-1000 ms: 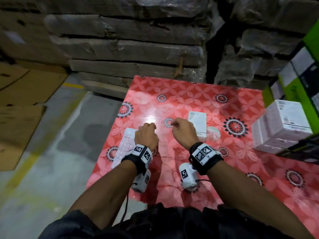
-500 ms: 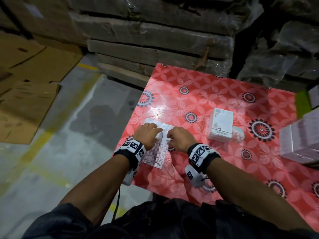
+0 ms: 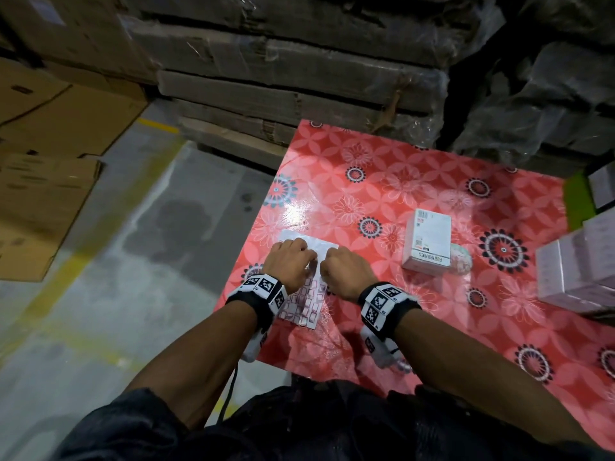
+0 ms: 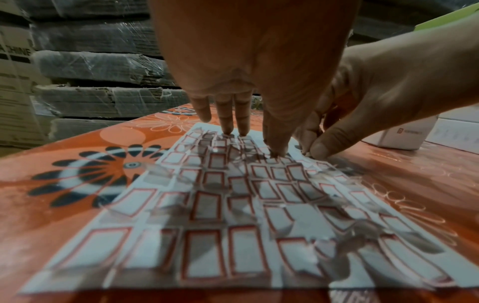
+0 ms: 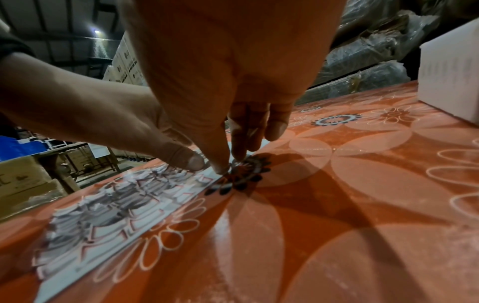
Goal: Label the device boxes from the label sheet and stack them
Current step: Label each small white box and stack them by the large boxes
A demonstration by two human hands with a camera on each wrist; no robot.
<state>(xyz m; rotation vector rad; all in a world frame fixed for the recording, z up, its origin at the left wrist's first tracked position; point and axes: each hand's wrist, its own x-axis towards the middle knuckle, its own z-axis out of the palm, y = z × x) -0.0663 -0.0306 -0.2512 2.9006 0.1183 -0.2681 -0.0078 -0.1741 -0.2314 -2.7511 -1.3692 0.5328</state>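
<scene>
**A:** Where is your label sheet (image 3: pixel 307 296) right now?

**B:** It lies flat on the bench (image 3: pixel 416 181), near the left front corner, and both your hands are on its far end.

**A:** What is your left hand (image 3: pixel 289 261) doing?

**B:** Your fingertips (image 4: pixel 228 131) press straight down on the sheet, pinning it; nothing is gripped.

**A:** And your right hand (image 3: pixel 346 272)?

**B:** Its thumb and forefinger are pinched together at the sheet's right edge, just beside your left thumb. Whether a label is already caught between them, I cannot tell; the spot is too small and shaded.

**A:** The sheet itself?

**B:** Rows of red-bordered labels, many with corners curled up off the backing.

**A:** The boxes?

**B:** One white device box (image 3: pixel 427 241) lies flat to your right, well apart from the sheet, with a small round roll (image 3: pixel 461 261) touching its right side. A stack of white boxes (image 3: pixel 579 277) sits at the right edge of the bench
</scene>
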